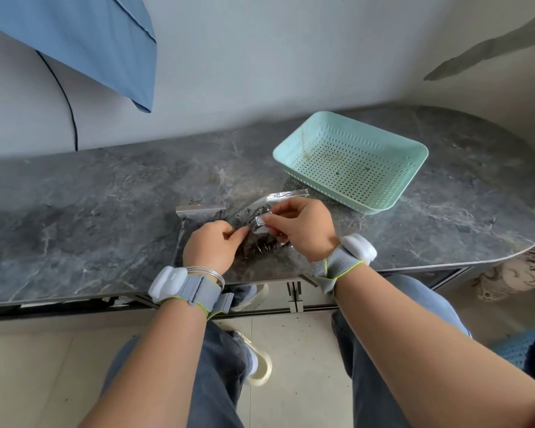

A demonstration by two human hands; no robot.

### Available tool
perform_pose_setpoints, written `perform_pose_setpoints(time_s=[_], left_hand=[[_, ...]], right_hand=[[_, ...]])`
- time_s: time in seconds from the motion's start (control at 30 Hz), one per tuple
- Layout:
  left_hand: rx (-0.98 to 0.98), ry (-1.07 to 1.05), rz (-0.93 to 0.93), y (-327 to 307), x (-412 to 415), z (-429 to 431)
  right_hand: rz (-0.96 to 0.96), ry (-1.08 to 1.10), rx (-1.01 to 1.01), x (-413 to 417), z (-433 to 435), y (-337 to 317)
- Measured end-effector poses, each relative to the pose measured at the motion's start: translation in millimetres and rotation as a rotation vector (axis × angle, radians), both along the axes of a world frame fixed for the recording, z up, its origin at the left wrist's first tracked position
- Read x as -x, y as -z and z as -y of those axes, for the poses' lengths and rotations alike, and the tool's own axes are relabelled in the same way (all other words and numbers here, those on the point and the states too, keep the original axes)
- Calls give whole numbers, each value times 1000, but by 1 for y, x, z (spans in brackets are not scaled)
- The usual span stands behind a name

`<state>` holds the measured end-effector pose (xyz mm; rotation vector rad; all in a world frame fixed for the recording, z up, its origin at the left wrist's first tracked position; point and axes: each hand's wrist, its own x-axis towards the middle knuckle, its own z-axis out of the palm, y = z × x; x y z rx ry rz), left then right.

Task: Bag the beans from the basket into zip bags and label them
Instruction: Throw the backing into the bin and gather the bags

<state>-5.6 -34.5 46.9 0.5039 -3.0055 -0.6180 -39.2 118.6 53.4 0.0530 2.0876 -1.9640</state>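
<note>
Beans (260, 244) lie as a dark mass inside a clear zip bag (286, 195) flat on the grey marble counter (105, 211), near its front edge and just in front of the person. The mint-green basket (368, 205) sits farther back and to the right, apart from the bags. Its perforated floor shows only a few specks, so emptying it looks finished. A second zip bag (200, 208) lies just to the left of the first, partly under the hands; whether it holds beans is hard to tell against the dark stone. The right hand (303, 230) pinches a small white label (261, 219) with a blue border between thumb and forefinger, just above the filled bag, its other fingers curled in. The left hand (210, 245) is beside it with fingers curled and forefinger and thumb reaching toward the label. Whether they grip the bag's film, the label's edge or nothing cannot be told. The label does not look pressed down yet, and no label shows on either bag, so I judge the bagging done and the labelling just begun. Left to do: sticking this label on and labelling the other bag. Whether the zips are sealed cannot be told.
</note>
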Motion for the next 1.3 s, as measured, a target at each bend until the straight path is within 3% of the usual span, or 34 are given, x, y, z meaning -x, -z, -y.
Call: perform_pose_setpoints(time_s=[0.3,0.5,1.13,1.3], left_hand=[[-352,-4,43,-3,6,16],[-323,19,67,0,11,18],[-243,38,92,-3,12,14],[-246,37,77,0,12,14]], right_hand=[[-97,-79,-259,-4,19,6],[-184,-109,-513,0,23,13],[-243,-135,-700,1,18,20],[-281,-206,-913,0,18,17]])
